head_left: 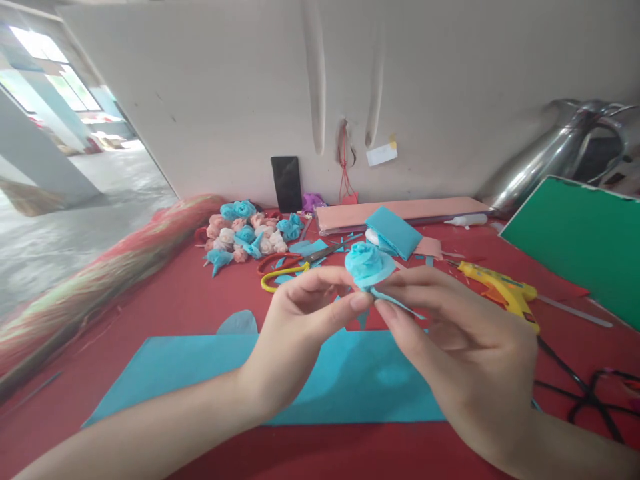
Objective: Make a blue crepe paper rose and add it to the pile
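Observation:
A blue crepe paper rose [367, 265] is held up in front of me, its rolled petals facing upward. My left hand [310, 320] pinches the base of the rose from the left with thumb and fingers. From the right, my right hand [450, 333] grips the same base, where a narrow tail of blue paper sticks out along the fingers. Below both hands a wide blue paper sheet [190, 373] lies flat on the red table [240, 453]. A loose cut blue petal [239, 323] rests at the sheet's far edge.
Finished paper roses [245, 233] are heaped at the back left. Scissors [290, 267] lie among blue scraps, near a folded blue stack [395, 232]. A yellow glue gun [500, 290] with black cord, a green board [580, 247] and a metal jug [545, 153] stand right. A phone [287, 185] leans behind.

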A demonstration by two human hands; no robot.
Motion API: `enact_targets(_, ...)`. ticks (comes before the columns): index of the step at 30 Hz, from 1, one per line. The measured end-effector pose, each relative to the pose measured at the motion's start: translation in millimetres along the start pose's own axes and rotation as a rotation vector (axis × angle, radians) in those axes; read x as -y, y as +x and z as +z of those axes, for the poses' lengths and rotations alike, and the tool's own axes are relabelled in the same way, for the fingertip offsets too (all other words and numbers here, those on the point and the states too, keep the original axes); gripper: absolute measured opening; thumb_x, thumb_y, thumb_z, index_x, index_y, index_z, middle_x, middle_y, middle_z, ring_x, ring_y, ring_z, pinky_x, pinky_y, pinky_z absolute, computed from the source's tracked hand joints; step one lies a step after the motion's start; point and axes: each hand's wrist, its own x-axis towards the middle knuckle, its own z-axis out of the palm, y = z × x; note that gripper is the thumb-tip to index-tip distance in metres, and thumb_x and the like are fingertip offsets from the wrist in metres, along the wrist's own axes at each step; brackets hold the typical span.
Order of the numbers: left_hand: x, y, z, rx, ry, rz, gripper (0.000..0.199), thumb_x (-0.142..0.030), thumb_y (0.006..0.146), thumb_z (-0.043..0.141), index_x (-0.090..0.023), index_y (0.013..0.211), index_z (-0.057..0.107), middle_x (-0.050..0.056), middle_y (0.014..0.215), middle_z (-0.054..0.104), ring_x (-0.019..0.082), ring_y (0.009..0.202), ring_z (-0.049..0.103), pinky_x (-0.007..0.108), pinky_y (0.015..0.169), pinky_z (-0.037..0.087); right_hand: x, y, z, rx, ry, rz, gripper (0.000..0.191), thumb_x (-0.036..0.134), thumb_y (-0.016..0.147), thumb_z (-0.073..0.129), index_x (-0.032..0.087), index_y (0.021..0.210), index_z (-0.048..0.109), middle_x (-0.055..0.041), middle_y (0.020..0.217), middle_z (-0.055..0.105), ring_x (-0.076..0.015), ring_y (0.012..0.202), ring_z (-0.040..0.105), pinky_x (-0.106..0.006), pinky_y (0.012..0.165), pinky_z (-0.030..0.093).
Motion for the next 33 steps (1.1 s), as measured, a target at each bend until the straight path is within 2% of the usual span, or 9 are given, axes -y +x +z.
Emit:
enact_targets(4, -2, 1, -0.8, 0.011, 0.054, 0.007, 0.005, -0.024, 0.074, 0.072, -0.027, 0.077, 0.076, -0.003, 0.082, 0.071, 0.011, 0.079, 0.061, 0.017, 0.071, 0.048, 0, -1, -2, 0.009, -0.027, -0.034, 0.023, 0.005, 0.076, 0.061, 0.026, 0.084, 0.066, 0.0068, 0.087, 0.067, -0.0086, 0.080, 0.063, -0.018, 0.066, 0.052)
enact_targets(9, -4, 2, 0.0, 0.004, -0.020, 0.065, 0.011, -0.019, 0.070, 0.075, -0.030, 0.067, 0.076, -0.006, 0.081, 0.068, 0.009, 0.079, 0.060, 0.014, 0.068, 0.049, -2, -2, -2, 0.052, 0.020, -0.065, 0.028, 0.002, 0.075, 0.060, 0.025, 0.089, 0.065, 0.0034, 0.093, 0.062, -0.0102, 0.085, 0.061, -0.022, 0.072, 0.052)
enact_targets(13, -6, 1, -0.3, 0.008, -0.011, 0.005, 0.007, -0.018, 0.068, 0.076, -0.025, 0.071, 0.075, -0.002, 0.078, 0.065, 0.014, 0.076, 0.061, 0.020, 0.062, 0.053, -1, 1, -2, 0.066, 0.039, -0.066, 0.021, 0.004, 0.077, 0.061, 0.025, 0.079, 0.064, 0.0014, 0.091, 0.063, -0.0134, 0.086, 0.060, -0.027, 0.074, 0.050)
enact_targets(16, -5, 0, -0.7, 0.036, -0.023, -0.011, 0.005, -0.020, 0.069, 0.075, -0.023, 0.067, 0.072, -0.001, 0.075, 0.064, 0.015, 0.072, 0.062, 0.024, 0.062, 0.053, -1, 2, -1, 0.088, 0.052, -0.063, 0.019, 0.005, 0.077, 0.061, 0.024, 0.079, 0.064, 0.0001, 0.093, 0.065, -0.0157, 0.089, 0.060, -0.031, 0.076, 0.050)
enact_targets(23, -4, 3, -1.1, 0.049, -0.035, -0.017, 0.005, -0.022, 0.070, 0.075, -0.025, 0.073, 0.073, -0.001, 0.077, 0.066, 0.017, 0.070, 0.064, 0.029, 0.064, 0.055, -4, 3, 1, 0.079, 0.057, -0.037, 0.018, 0.005, 0.076, 0.062, 0.023, 0.078, 0.065, 0.0014, 0.089, 0.068, -0.0141, 0.085, 0.061, -0.028, 0.076, 0.049)
enact_targets(28, -1, 4, -7.2, -0.015, 0.094, 0.017, 0.003, -0.026, 0.068, 0.077, -0.027, 0.071, 0.076, -0.001, 0.080, 0.065, 0.016, 0.083, 0.059, 0.022, 0.068, 0.050, -4, 5, 1, 0.092, 0.108, 0.115, 0.017, 0.008, 0.076, 0.065, 0.025, 0.075, 0.068, 0.0045, 0.090, 0.069, -0.0108, 0.086, 0.062, -0.020, 0.074, 0.051)
enact_targets(33, -1, 7, -10.9, 0.031, 0.105, 0.036, 0.005, -0.025, 0.070, 0.076, -0.030, 0.070, 0.076, -0.004, 0.085, 0.065, 0.014, 0.086, 0.059, 0.022, 0.075, 0.049, -5, 7, 0, 0.140, 0.226, 0.319, 0.015, 0.013, 0.076, 0.064, 0.026, 0.079, 0.071, 0.0021, 0.088, 0.070, -0.0141, 0.077, 0.062, -0.025, 0.066, 0.054)
